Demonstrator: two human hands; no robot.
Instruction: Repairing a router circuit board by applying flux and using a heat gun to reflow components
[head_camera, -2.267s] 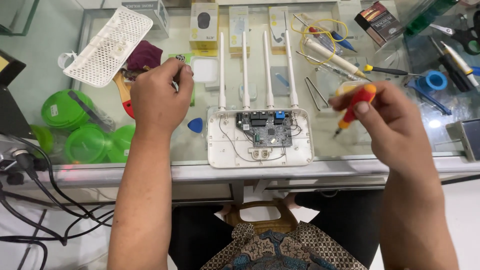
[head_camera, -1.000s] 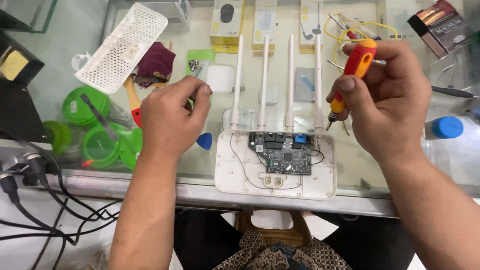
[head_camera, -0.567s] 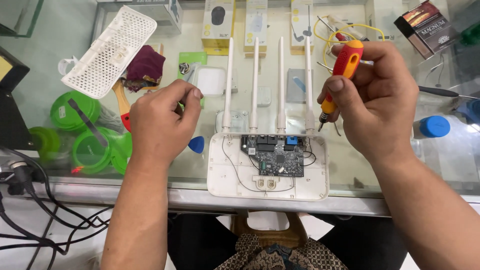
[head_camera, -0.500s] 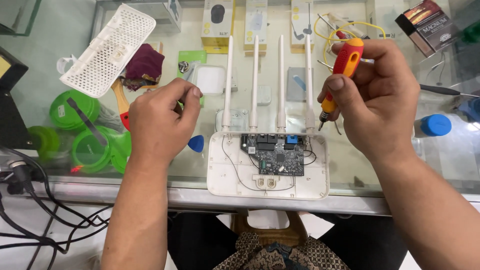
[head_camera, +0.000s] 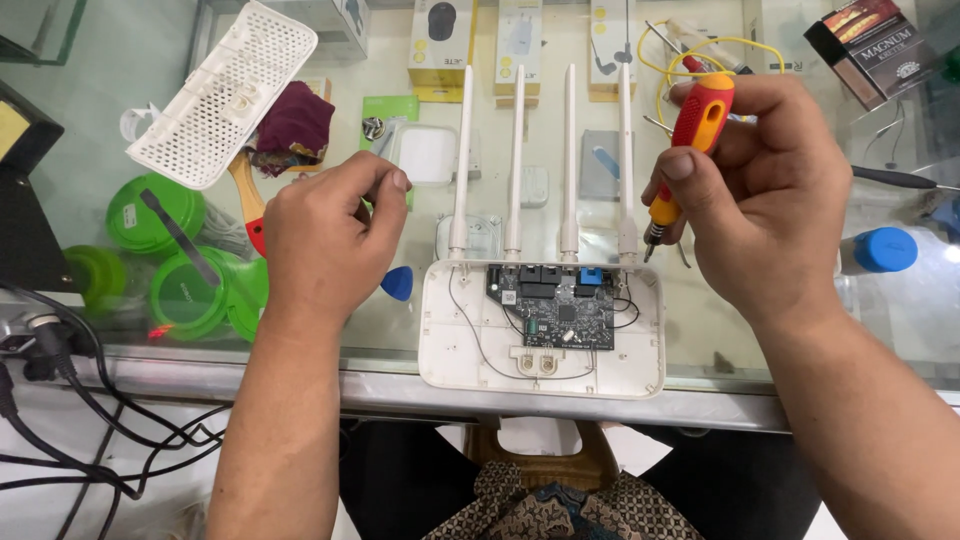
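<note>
Head view | lower centre: opened white plastic four-antenna router (head_camera: 545, 335), dark circuit board exposed; probably light, rigid, fragile, best gripped by the shell edges | right hand (head_camera: 770, 200) closed around red-and-yellow screwdriver (head_camera: 690, 145), tip just above router's upper-right corner | left hand (head_camera: 325, 235) left of router, fingertips pinched; contents unclear
</note>
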